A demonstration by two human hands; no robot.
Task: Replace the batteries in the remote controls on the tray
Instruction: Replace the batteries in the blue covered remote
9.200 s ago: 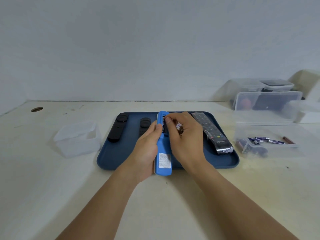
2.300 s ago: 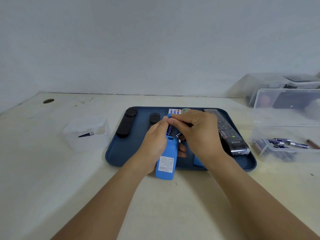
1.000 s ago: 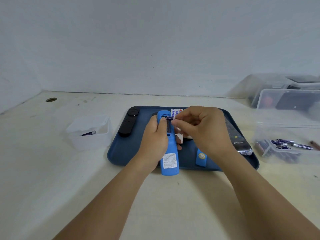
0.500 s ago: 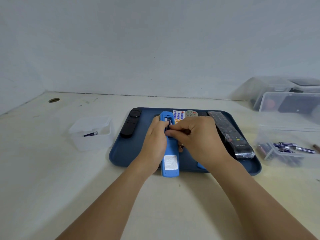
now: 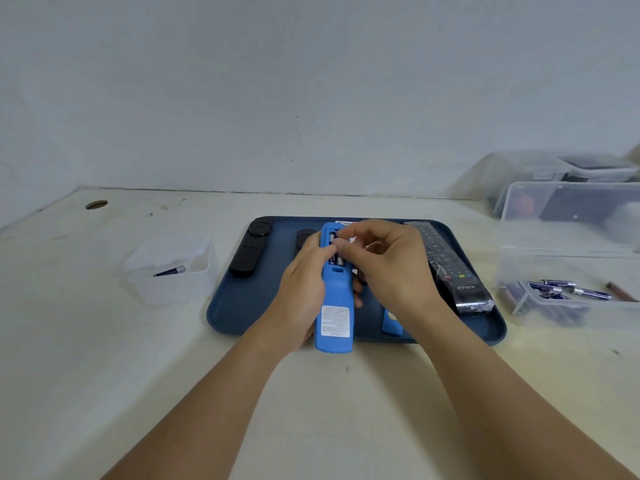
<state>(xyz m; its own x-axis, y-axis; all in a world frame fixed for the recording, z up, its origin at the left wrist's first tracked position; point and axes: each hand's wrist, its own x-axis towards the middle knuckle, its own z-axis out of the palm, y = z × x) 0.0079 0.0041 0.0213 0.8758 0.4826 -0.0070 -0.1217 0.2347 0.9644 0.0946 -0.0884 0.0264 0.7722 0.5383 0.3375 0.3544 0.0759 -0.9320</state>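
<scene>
My left hand grips a blue remote held face down over the dark blue tray; its battery bay is uncovered near the top. My right hand pinches at a battery seated in that bay. The blue battery cover lies on the tray under my right wrist. A slim black remote lies at the tray's left, a second black remote is mostly hidden behind my left hand, and a long black remote lies at the right.
A small clear tub left of the tray holds one battery. A large clear box at the right holds several batteries. More clear containers stand behind it. A round hole is in the table's far left.
My right hand has lifted slightly at the battery bay, its fingers now pinching over the battery. The view shifted a little; the white remotes at the tray's back are now hidden behind my hands.
</scene>
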